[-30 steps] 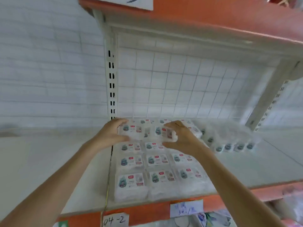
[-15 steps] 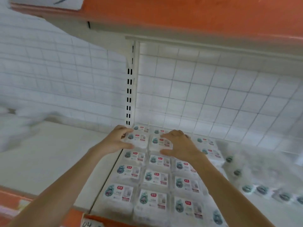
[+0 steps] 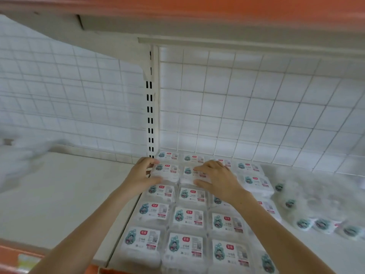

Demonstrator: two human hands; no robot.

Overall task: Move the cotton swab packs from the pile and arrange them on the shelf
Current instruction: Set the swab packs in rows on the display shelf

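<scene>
1. The cotton swab packs [image 3: 188, 218] lay flat on the white shelf [image 3: 59, 196] in neat rows and columns, edges touching, running from the orange front lip back to the wire grid back panel [image 3: 246, 107]
2. Each pack was a clear, roughly square plastic wrap over white contents, with a white label on top; the label carried a teal cartoon figure at its left, a small red logo at the top, dark print and a red barcode strip at the lower right
3. The left hand [image 3: 141, 176] gripped the left edge of a raised pack [image 3: 166, 172] in the second row from the back, fingers curled over its far corner and thumb at its near side
4. The right hand [image 3: 217, 179] rested on the neighbouring raised pack [image 3: 190, 175], fingers spread flat over its label and thumb stretched along its near edge
5. Those two packs sat on top of the lower layer, side by side and touching
6. To the right lay a blurred pile of loose packs [image 3: 308, 206], jumbled, some standing on edge so that round teal marks faced the camera
7. A slotted white upright [image 3: 150, 115] rose behind the left hand, just beside the back corner pack [image 3: 167, 155]
8. An orange-fronted upper shelf [image 3: 197, 10] ran overhead
</scene>
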